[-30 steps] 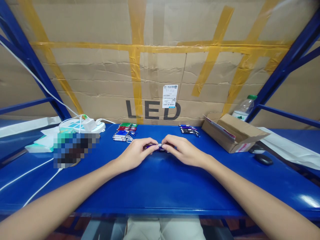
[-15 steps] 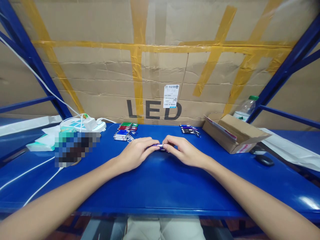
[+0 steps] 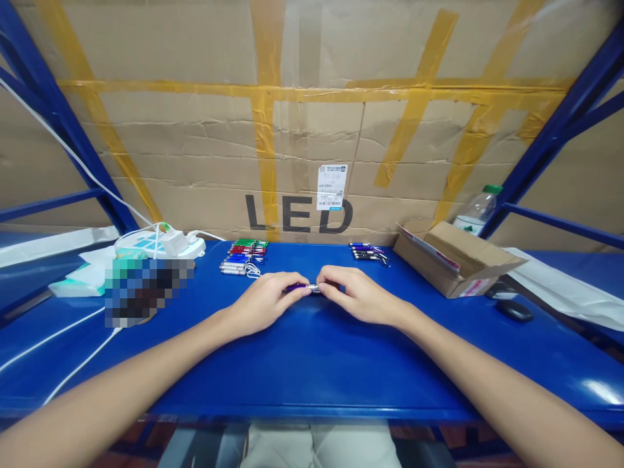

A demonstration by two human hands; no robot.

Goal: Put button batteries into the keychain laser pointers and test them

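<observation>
My left hand point(image 3: 266, 300) is closed in a pinch around the purple-blue barrel of a small pen-shaped flashlight point(image 3: 298, 286). From the other side, my right hand point(image 3: 355, 294) grips its silver end with thumb and fingertips. A short silver section shows between the two hands; the rest is hidden by fingers. Both hands are just above the blue table point(image 3: 312, 364). Beyond my left hand lies a row of similar green, red, blue and silver flashlights point(image 3: 244, 257) with clips or cords. Past my right hand is a smaller group of blue, purple and black ones point(image 3: 366, 251).
At the right stand an open cardboard box point(image 3: 453, 260), a black mouse point(image 3: 515, 311) and a plastic bottle point(image 3: 480, 209). A power strip point(image 3: 195, 246), tissue pack point(image 3: 78, 279) and white cables point(image 3: 82, 367) lie left. A big carton point(image 3: 195, 149) walls the back.
More silver now shows between my hands, and the purple-blue barrel sits further into my left fingers. The hands hardly shift; the view moves slightly.
</observation>
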